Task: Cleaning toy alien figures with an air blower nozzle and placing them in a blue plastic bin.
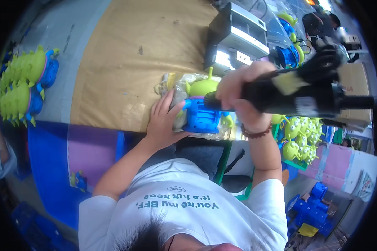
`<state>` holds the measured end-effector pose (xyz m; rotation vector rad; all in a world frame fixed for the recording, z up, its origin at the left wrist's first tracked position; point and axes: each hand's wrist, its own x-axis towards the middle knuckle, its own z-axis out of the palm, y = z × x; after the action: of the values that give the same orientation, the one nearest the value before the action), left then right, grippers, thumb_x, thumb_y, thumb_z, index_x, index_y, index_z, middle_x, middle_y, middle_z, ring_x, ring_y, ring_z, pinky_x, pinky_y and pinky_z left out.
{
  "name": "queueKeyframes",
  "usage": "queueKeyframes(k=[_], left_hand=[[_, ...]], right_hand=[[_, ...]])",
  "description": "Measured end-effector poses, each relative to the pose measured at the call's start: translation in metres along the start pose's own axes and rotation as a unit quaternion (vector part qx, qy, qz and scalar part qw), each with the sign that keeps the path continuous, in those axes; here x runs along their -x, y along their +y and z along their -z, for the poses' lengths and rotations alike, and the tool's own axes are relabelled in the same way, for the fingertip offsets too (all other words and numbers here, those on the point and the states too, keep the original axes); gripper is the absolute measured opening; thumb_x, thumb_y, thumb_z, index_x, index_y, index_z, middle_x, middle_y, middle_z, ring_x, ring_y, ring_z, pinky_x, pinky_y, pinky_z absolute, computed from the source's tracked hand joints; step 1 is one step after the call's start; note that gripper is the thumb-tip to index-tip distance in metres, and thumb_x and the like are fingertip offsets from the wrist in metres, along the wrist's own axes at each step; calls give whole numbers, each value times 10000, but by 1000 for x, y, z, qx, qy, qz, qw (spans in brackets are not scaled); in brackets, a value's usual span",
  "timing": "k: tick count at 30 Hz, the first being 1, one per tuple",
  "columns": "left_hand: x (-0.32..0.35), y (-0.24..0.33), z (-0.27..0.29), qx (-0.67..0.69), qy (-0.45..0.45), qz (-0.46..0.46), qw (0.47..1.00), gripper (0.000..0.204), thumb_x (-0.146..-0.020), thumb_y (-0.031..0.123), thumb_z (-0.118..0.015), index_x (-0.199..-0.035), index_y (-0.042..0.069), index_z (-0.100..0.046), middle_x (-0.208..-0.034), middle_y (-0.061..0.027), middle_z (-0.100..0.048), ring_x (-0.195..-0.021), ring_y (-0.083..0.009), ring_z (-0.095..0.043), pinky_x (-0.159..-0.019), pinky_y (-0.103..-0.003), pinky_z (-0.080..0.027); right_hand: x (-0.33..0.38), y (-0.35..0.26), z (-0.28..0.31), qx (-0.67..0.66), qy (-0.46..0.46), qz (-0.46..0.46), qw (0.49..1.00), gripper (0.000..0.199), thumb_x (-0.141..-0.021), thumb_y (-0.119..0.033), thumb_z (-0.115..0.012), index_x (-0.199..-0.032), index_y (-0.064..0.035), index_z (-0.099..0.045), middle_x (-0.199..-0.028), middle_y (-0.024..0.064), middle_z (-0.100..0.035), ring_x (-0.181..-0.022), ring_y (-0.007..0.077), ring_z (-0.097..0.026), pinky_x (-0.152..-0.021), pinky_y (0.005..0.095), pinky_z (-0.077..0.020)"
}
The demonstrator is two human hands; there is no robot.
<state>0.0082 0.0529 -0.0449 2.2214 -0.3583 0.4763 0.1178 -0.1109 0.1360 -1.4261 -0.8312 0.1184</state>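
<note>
My left hand presses against the left side of a green toy figure with a blue body, which lies in clear plastic wrap on the brown table. My right hand is closed around a black powered screwdriver, whose tip points at the blue body of the toy. A brown bead bracelet sits on my right wrist.
A row of finished green and blue toys stands at the table's left edge. More green toys fill a bin on the right, blue parts lie lower right. A grey machine stands behind, another person beyond it.
</note>
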Motion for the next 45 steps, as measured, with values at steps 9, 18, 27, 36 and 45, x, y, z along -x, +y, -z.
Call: queueKeyframes(k=[9,18,27,36,45], left_hand=[[-3,1,-1,-29,-4,-20,999,926,-638,443,-838,-1368,94,-386,-1444,-264,-362,-1291,-425,-407,-1046,-506,-326],[-2,-2,-4,-30,17,-43,998,932,-661,492,-815,-1379,95,-373,-1444,-263,-360,-1278,-420,-419,-1040,-501,-337],[0,2,-8,-9,32,-38,999,974,-562,325,-886,-1369,106,-385,-1427,-249,-375,-1302,-409,-393,-1045,-502,-324],[2,1,-9,-39,30,-42,998,989,-603,447,-859,-1384,87,-370,-1437,-253,-368,-1272,-427,-412,-1048,-504,-335],[3,3,-9,-15,28,-26,999,1008,-529,322,-893,-1376,155,-372,-1421,-253,-367,-1290,-416,-397,-1053,-522,-308]], right_hand=[[-43,13,109,38,254,55,965,248,-800,-42,-672,-1008,44,-568,-695,99,-623,-653,188,-629,-671,329,-533],[-43,31,100,33,229,-79,970,295,-838,-109,-637,-1073,46,-547,-728,77,-576,-642,167,-570,-623,306,-475],[50,-35,33,-58,141,-54,987,522,-846,-157,-645,-1295,-40,-405,-764,55,-497,-647,161,-526,-638,341,-457],[75,-23,18,-105,107,27,988,492,-848,-27,-639,-1262,23,-378,-717,89,-570,-651,188,-584,-676,355,-508],[86,-3,18,-159,-13,85,984,480,-725,17,-724,-1133,-44,-479,-773,86,-586,-660,175,-581,-588,295,-490]])
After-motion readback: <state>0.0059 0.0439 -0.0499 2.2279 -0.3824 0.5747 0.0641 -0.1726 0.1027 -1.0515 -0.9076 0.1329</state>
